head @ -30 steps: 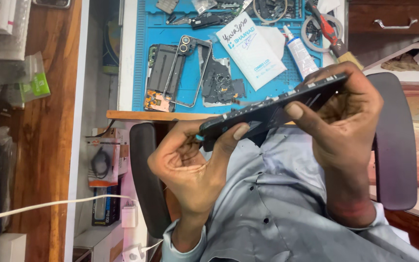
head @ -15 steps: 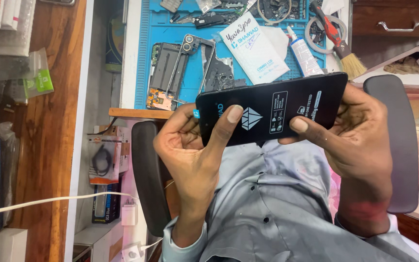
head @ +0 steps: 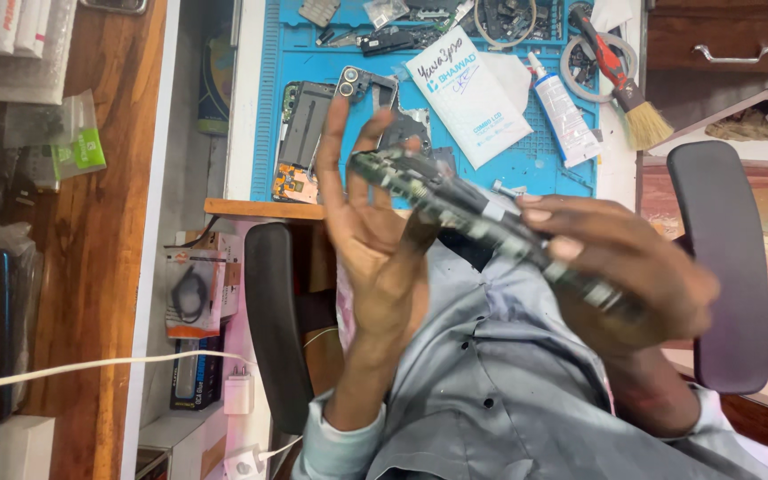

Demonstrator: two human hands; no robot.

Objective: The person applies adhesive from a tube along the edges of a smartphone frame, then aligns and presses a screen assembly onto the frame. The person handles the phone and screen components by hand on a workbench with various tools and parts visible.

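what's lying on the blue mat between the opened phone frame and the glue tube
In the head view, a white packet lies on the blue mat, between the opened phone frame and the glue tube.

Two bare hands raised in front of the chest, one spread wide, one gripping.

The left hand [head: 375,240] stands upright with its palm turned toward the right hand, fingers [head: 335,133] stretched long and apart, the thumb angled across toward the other hand; its forearm rises from a grey-blue shirt cuff low in the view. The right hand [head: 620,267], blurred by motion, is curled with knuckles up, its fingers [head: 571,249] wrapped over the top of a long dark phone part [head: 455,200] held slantwise between both hands, the wrist bending back toward the body.
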